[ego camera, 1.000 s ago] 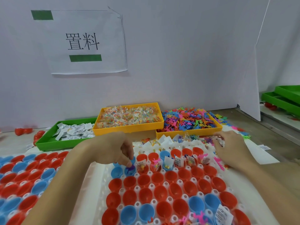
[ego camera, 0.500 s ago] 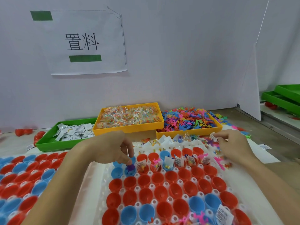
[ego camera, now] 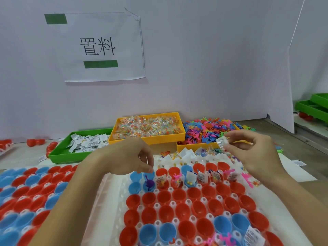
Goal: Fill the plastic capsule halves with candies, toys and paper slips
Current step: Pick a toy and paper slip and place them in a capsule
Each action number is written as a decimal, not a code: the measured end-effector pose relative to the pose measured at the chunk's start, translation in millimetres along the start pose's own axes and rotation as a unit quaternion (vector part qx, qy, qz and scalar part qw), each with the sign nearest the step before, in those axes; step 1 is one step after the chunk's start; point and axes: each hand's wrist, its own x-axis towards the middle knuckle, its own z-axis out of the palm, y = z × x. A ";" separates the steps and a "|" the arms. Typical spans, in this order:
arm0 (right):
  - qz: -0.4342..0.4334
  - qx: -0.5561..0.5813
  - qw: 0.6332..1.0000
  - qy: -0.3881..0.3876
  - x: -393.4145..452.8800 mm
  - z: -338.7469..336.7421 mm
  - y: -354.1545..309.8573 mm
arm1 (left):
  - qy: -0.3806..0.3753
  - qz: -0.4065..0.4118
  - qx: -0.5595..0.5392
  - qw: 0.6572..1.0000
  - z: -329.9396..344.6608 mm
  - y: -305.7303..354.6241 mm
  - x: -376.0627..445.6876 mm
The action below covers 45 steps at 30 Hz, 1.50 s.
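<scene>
Since 1 s ago, right hand (ego camera: 252, 153) went up from the loose pile at the far edge of the white tray (ego camera: 110, 206) and is now in the air above the tray's right part, pinching a small paper slip (ego camera: 221, 142) btw thumb and forefinger; the other fingers are curled loosely. Left hand (ego camera: 127, 157) also lifted a bit from the blue capsule half (ego camera: 148, 183), where a purple toy (ego camera: 148, 182) now stands alone, not touched. Left fingers are bent downward with tips close together just above that row, holding nothing that I can see.

Capsule halves sit open side up in the tray holes, mostly red, some blue. In the far row, approx. six halves to the right of the purple toy have slips, candies (ego camera: 190, 182) or pink toys inside (exact content of each is hard to read). The rows nearer to the camera look unfilled, except some at the bottom edge with a slip and pink toys.

Behind the tray: green bin (ego camera: 58, 154) w/ paper slips, yellow bin (ego camera: 147, 138) w/ wrapped candies, a second yellow bin (ego camera: 195, 148) w/ colourful toys. At left lies another tray of capsule halves (ego camera: 23, 192).
</scene>
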 end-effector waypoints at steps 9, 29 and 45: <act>-0.044 0.092 0.981 -0.163 -17.5 18.6 -31.6 | 0.134 0.134 -0.109 0.976 24.6 63.4 9.4; -0.012 0.028 0.999 -0.028 0.3 -0.1 -0.5 | -0.033 -0.024 0.020 0.999 1.1 7.1 -4.9; 0.017 -0.007 0.999 0.027 15.9 -20.5 37.9 | -0.044 -0.049 0.075 0.995 12.7 5.4 5.5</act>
